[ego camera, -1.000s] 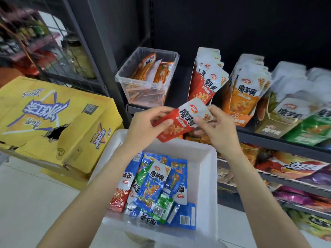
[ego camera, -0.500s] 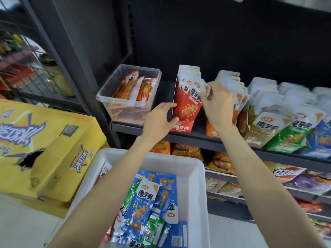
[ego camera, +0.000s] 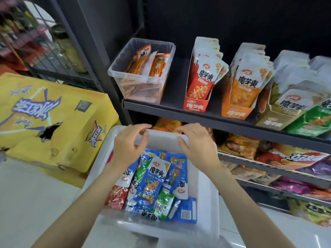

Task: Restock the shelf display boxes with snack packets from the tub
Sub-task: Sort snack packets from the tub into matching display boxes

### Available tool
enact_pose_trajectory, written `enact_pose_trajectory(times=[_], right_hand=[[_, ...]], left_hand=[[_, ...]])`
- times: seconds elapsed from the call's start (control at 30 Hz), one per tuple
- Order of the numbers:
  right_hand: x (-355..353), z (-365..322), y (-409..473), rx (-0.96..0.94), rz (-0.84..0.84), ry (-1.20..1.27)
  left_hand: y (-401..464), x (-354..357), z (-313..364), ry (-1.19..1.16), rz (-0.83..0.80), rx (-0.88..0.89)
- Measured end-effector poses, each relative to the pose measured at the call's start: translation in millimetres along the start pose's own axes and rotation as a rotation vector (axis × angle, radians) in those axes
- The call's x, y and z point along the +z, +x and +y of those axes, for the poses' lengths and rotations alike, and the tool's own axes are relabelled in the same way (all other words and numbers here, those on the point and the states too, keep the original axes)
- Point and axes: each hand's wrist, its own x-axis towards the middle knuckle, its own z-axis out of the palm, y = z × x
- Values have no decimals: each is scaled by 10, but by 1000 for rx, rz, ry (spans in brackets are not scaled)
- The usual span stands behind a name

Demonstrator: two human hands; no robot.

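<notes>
1. Both hands empty, hovering over the far end of the white tub (ego camera: 206, 197): left hand (ego camera: 129, 145) with fingers loosely curled round nothing, right hand (ego camera: 195, 142) likewise relaxed, thumb out, gripping nothing.
2. Snack packets (ego camera: 154, 183) heaped in the tub just at 6 o'clock of the hands: mostly blue, a couple of green, a red one at 9 o'clock of the heap, against the tub's left wall.
3. On the shelf (ego camera: 197, 113) at 12 o'clock: red display box (ego camera: 196, 105) packed upright with red packets; orange display box (ego camera: 234, 111) at its 3 o'clock, also well filled; tan box (ego camera: 274, 120) and green box (ego camera: 308, 126) further toward 3 o'clock, both stocked, though blur at that edge makes how full they are hard to judge.
4. Clear plastic bin (ego camera: 139, 76) at 9 o'clock of the red box, holding orange stick packets, only part full.
5. Progress, judged from the layout: red and orange boxes look done or close to it; a good pile left in the tub, chiefly blue and green, so well short of finished.
6. Likely next: picking another packet from the heap and matching it by colour to its box. No blue box in view; probably off frame.
7. Yellow carton (ego camera: 53, 119) at 9 o'clock of the tub, on the floor, torn on its front face.
</notes>
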Motion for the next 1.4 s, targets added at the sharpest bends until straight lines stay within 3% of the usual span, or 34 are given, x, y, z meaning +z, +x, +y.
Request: enact_pose_trajectory(times=[0.2, 0.3, 0.43, 0.63, 0.73, 0.8, 0.83, 0.93, 1.03, 1.1, 1.17, 1.3, 1.4], right_hand=[[703, -248, -307, 5, -716, 19], [863, -340, -388, -77, -848, -71], [897, -352, -457, -77, -918, -114], [849, -336, -460, -72, -908, -103], [738, -362, -415, 19, -733, 80], [641, -383, -340, 123, -480, 271], [588, -387, -295, 177, -367, 339], [389, -403, -154, 211, -222, 368], [214, -386, -49, 113, -344, 314], [140, -374, -48, 104, -455, 329], [66, -340, -89, 182, -464, 422], [-140, -154, -204, 466, -237, 645], [-337, -47, -274, 644, -94, 870]], left_hand=[[-780, -165, -504, 279, -543, -437], [-876, -131, -528, 343, -685, -525], [-880, -35, -501, 466, -866, -509], [-782, -170, -522, 466, -911, -398], [-690, -377, -439, 396, -626, -342], [-592, -535, -339, 226, -384, -414], [-526, -605, -272, 104, -343, -487], [-368, -714, -129, -176, -485, -597], [-245, -663, -13, -257, -604, -549], [-187, -576, 101, -326, -576, -509], [-122, -472, 245, -380, -463, -515], [54, -247, 433, -653, -210, -704], [209, -15, 687, -750, -317, -714]])
